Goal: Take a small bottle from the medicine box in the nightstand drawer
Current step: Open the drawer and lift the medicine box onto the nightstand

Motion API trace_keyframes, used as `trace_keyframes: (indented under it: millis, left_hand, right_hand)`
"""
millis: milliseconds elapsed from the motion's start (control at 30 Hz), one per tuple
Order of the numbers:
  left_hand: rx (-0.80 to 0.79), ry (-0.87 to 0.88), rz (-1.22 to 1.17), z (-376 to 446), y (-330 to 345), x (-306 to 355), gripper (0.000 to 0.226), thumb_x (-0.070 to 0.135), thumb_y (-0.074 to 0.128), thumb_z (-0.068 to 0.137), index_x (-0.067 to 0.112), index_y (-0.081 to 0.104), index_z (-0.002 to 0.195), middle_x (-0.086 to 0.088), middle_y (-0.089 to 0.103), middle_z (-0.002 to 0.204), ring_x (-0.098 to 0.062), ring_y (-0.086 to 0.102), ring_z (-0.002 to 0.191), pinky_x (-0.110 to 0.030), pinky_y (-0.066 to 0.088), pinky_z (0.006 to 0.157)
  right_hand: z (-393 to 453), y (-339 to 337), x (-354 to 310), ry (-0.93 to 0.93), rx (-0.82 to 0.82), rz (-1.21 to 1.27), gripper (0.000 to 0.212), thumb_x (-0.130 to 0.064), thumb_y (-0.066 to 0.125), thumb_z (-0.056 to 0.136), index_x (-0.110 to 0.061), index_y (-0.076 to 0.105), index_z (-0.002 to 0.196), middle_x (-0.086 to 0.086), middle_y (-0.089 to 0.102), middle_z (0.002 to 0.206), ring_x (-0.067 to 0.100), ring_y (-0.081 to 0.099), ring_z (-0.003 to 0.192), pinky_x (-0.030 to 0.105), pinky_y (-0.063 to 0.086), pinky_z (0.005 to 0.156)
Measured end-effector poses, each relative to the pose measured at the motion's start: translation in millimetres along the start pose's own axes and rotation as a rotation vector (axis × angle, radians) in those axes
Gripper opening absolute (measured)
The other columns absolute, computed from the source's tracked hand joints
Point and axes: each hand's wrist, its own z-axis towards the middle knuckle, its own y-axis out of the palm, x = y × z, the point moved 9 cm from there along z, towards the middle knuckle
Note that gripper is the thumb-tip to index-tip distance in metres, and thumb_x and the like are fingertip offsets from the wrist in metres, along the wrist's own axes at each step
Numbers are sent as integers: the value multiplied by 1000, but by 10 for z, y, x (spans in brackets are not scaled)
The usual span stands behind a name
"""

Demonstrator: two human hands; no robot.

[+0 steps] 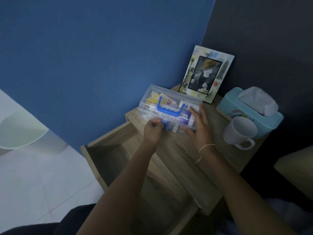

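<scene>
A clear plastic medicine box (171, 100) with a blue handle (170, 109) lies on top of the wooden nightstand (218, 155), its lid down. Packets and cartons show through the lid; I cannot pick out a small bottle. My left hand (153, 131) pinches the blue latch (165, 124) at the box's front edge. My right hand (200, 126) rests flat with spread fingers against the box's right end. The nightstand drawer (108, 160) is pulled out below and to the left, its inside dark.
A picture frame (205, 73) leans against the wall behind the box. A teal tissue box (249, 111) and a white mug (240, 131) stand at the right of the nightstand top. A white bin (22, 131) sits on the floor at left.
</scene>
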Motion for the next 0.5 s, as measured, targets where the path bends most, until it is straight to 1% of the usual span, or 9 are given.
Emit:
trace_keyframes:
  millis: [67,133,167,233,300,333,400,467,500]
  left_hand:
    - [34,57,23,-20,-59,40,33,15,70,81,6,55,108,-12,62,111,-24,59,103,-37,51,90]
    - [166,165,48,-41,-233,171,48,8,70,77,7,46,118,-13,54,121,-27,55,113,-38,49,93]
    - [225,227,84,-56,-324,260,58,4,66,76,6,40,128,-16,47,131,-29,49,121,-40,45,100]
    - [240,324,225,-65,-402,444,71,-2,56,75,6,30,141,-17,34,145,-31,36,134,-45,33,113]
    - [195,432,294,-67,-404,605,63,-3,53,74,8,40,135,-15,46,137,-28,44,127,-50,36,110]
    - [194,475,291,-86,-417,673,57,-2,54,75,10,45,130,-12,53,131,-25,50,121,-49,40,107]
    - [210,522,276,-111,-438,767,58,-1,54,78,12,43,134,-8,56,131,-18,51,120,-38,41,108]
    - [167,600,283,-132,-365,876,67,1,53,82,17,32,143,-3,52,136,-5,47,121,-12,36,102]
    - [127,650,311,-135,-292,945,70,2,51,83,20,26,146,-1,49,140,-3,43,123,-7,32,99]
  right_hand:
    - [12,-3,17,3,-2,12,79,2,73,76,-22,38,143,4,6,162,8,11,141,26,24,111]
    - [12,-5,45,15,-3,42,80,-1,74,77,-25,36,143,2,6,162,8,11,142,26,24,111]
    - [1,-6,68,37,6,72,82,-4,74,77,-28,34,144,1,8,162,10,13,143,27,25,110]
    - [-42,-19,143,135,38,211,84,-14,75,78,-33,29,146,0,22,159,12,25,142,32,32,109]
    - [-94,-10,202,213,61,367,79,-22,73,80,-34,29,145,-5,41,150,7,41,132,30,41,103]
    - [-104,-44,200,214,92,374,74,-27,72,82,-36,31,143,-9,45,146,1,45,127,24,44,98]
    - [-71,-190,170,191,200,391,61,-31,70,84,-36,39,136,-13,52,137,-12,50,116,11,44,89]
    - [27,-404,107,180,360,461,43,-29,70,84,-35,48,120,-11,62,124,-8,57,110,16,46,88]
    - [80,-521,61,178,451,480,35,-29,69,83,-39,50,110,-11,66,113,-5,61,103,16,48,83]
